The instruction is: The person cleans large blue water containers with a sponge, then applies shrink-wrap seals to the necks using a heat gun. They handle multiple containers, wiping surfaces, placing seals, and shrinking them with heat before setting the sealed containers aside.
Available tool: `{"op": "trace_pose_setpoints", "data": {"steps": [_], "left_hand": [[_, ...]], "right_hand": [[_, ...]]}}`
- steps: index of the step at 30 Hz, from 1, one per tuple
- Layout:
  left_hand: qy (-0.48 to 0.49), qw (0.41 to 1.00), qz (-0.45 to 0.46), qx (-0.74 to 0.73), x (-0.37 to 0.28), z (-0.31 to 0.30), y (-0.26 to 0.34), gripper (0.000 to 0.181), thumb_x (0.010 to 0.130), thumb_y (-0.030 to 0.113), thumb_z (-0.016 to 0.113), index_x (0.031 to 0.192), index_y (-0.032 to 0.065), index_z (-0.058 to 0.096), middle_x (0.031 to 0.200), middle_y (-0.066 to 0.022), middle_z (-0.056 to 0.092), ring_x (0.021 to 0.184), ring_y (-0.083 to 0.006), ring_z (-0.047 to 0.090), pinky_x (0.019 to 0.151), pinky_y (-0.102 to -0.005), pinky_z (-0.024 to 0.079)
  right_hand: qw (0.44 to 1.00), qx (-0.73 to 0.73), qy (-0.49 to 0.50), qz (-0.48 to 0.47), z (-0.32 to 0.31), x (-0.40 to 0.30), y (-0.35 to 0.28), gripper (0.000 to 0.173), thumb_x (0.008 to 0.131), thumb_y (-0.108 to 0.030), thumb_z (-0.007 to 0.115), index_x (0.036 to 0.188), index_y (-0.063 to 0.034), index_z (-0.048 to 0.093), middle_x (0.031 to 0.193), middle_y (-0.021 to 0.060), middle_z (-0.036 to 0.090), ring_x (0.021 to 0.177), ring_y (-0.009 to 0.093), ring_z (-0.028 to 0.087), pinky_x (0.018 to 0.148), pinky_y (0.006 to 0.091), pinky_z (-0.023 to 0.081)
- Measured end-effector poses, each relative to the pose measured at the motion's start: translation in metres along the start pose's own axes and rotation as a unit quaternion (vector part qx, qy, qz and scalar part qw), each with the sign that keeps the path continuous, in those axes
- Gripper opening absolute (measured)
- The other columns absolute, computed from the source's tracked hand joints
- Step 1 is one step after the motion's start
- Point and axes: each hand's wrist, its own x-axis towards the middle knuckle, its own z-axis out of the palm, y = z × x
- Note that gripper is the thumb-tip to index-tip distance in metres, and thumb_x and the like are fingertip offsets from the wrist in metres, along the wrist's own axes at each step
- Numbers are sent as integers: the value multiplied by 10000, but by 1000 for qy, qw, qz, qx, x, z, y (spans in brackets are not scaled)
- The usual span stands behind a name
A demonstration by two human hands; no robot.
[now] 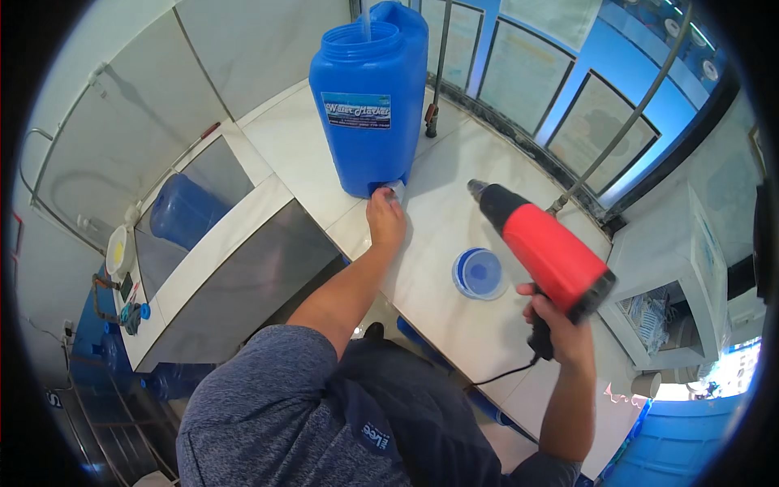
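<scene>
My right hand (557, 322) grips the black handle of a red heat gun (551, 249). Its metal nozzle points toward the upper left, toward a tall blue plastic water container (371, 152) standing on the counter. At the recess low on the container's front, the fingers of my left hand (386, 216) pinch a whitish, clear plastic piece (397, 190). The tap area behind those fingers is partly hidden. Up top, the container's wide threaded mouth (362, 42) is uncapped, and a clear stream enters it from above. A label with writing is on its front.
Round clear-and-blue plastic lids (479, 274) lie on the white tiled counter (426, 274). The black cord (505, 374) hangs over its front edge. A metal pipe (433, 115) stands right of the container. Leftward, a blue bottle (185, 210) lies in a tiled basin; a white cabinet (669, 316) is at right.
</scene>
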Motion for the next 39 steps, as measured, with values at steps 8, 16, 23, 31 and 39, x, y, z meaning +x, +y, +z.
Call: {"op": "trace_pose_setpoints", "data": {"steps": [8, 16, 23, 31, 39], "left_hand": [[-37, 995, -30, -84, 1, -2, -6, 439, 878, 23, 567, 1293, -65, 454, 1253, -291, 591, 1165, -457, 590, 1022, -486, 455], [-75, 996, -50, -23, 8, -8, 2, 523, 915, 101, 638, 1385, -39, 457, 1312, -277, 583, 1206, -448, 581, 1034, -466, 462], [-83, 995, -64, -9, 9, -8, 3, 480, 928, 108, 638, 1363, -21, 483, 1285, -272, 592, 1178, -458, 583, 1008, -476, 474], [-91, 994, -33, -47, 9, -11, -4, 482, 860, 6, 565, 1327, -64, 472, 1263, -308, 579, 1226, -469, 557, 1042, -471, 456], [-138, 961, -68, -230, 7, -4, -24, 617, 796, -140, 398, 1392, -74, 254, 1458, -300, 410, 1439, -375, 451, 1207, -408, 338]], "right_hand": [[992, 73, -15, 104, 46, 63, 52, 386, 936, -185, 691, 1271, -19, 598, 1054, 126, 728, 772, 147, 645, 681, 317, 547], [985, 101, -58, 127, 93, 104, 57, 408, 937, -232, 680, 1275, -20, 593, 1036, 136, 721, 739, 140, 646, 652, 297, 550], [980, 123, -44, 148, 94, 109, 65, 422, 955, -278, 655, 1277, -14, 582, 1015, 154, 714, 682, 145, 643, 612, 298, 548], [971, 167, 38, 165, 91, 104, 77, 416, 957, -312, 644, 1236, -9, 591, 981, 167, 705, 667, 165, 649, 588, 316, 555], [968, 192, 16, 160, 111, 84, 95, 421, 976, -293, 602, 1274, 2, 575, 1003, 182, 707, 649, 182, 656, 574, 313, 560]]}}
